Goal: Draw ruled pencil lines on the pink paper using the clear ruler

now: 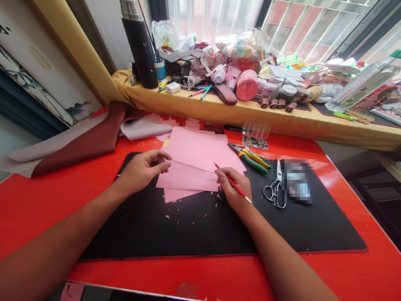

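Pink paper sheets (197, 152) lie on a black mat (188, 225) on the red table (40, 200). A clear plastic ruler (191, 169) rests across the paper. My left hand (142, 169) pinches the ruler's left end with closed fingers. My right hand (233, 188) is closed around a red pencil (233, 184) and also touches the ruler's right end, with the pencil tip near the paper.
Green-handled pliers (252, 159), scissors (275, 186) and a blurred-out object (296, 182) lie on the mat to the right. A clear box (255, 130) and small metal pieces (254, 142) sit behind. The yellow sill (219, 110) is crowded with a black flask (140, 46), tape rolls and bags. Brown material (90, 140) lies left.
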### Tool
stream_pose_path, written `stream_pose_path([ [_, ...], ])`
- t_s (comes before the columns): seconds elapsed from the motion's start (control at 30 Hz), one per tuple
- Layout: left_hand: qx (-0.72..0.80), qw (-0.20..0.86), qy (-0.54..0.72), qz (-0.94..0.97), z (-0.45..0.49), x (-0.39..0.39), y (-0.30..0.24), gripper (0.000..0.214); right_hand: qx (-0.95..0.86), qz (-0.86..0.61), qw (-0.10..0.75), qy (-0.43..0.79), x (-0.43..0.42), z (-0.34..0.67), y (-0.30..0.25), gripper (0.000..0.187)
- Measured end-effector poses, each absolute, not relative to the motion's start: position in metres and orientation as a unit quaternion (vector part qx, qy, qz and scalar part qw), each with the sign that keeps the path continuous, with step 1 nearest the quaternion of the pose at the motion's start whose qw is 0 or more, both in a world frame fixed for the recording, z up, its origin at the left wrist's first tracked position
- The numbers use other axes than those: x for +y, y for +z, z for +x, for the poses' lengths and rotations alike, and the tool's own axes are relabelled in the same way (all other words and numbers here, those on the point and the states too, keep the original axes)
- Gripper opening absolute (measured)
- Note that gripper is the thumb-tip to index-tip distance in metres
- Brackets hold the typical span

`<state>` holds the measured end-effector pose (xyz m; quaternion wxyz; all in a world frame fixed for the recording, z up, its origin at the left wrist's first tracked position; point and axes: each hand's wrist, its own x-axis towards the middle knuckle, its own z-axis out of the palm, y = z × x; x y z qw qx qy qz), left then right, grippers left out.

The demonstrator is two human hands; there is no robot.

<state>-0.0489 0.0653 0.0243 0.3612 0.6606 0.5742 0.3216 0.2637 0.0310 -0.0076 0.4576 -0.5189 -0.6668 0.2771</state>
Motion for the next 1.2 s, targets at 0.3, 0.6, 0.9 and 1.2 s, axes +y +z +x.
stream_pose_path([
  [0.3, 0.618, 0.317, 0.262, 0.67, -0.067, 0.058, 0.003, 0.051, -0.558, -0.56, 0.52, 0.322, 0.038, 0.269, -0.01, 0.03],
  [0.6, 0.568, 0.198, 0.21, 0.771, -0.05, 0.049, -0.001, 0.034, -0.606, -0.566, 0.473, 0.298, 0.034, 0.267, -0.009, 0.025],
  [0.9, 0.507, 0.186, 0.191, 0.82, -0.054, 0.044, -0.013, 0.04, -0.617, -0.573, 0.449, 0.299, 0.036, 0.266, -0.009, 0.023],
  [1.2, 0.47, 0.029, 0.245, 0.848, -0.047, 0.03, -0.009, 0.029, -0.619, -0.576, 0.446, 0.293, 0.035, 0.264, -0.004, 0.023],
])
